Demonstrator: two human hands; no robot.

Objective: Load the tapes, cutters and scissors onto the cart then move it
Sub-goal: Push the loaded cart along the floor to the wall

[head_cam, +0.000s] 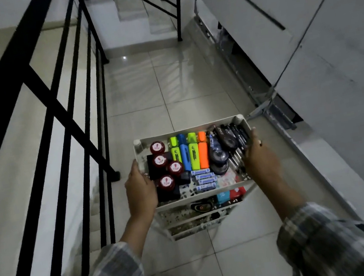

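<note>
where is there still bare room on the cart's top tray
On the top tray, only a speckled patch between the black box and batteries at the near rim. Highlighters and pens crowd the rest. The shelf below is bare on its left.

Indoor stair landing: glossy tiled floor (180, 85), black metal railing (56, 105) along a stairwell, further steps (131, 5) rising ahead.
</note>
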